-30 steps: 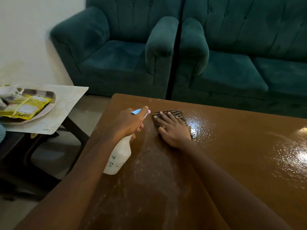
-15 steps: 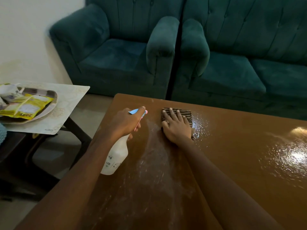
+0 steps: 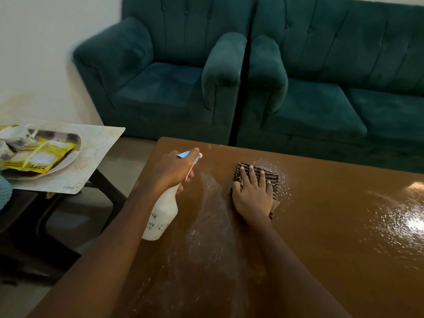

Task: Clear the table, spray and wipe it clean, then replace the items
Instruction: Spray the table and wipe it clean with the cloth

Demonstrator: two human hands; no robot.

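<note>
Head view: right hand on cloth

Tufted teal armchair, teal sofa beside it, cream wall

One head-worn camera looks down across the table toward the sofas.
</note>
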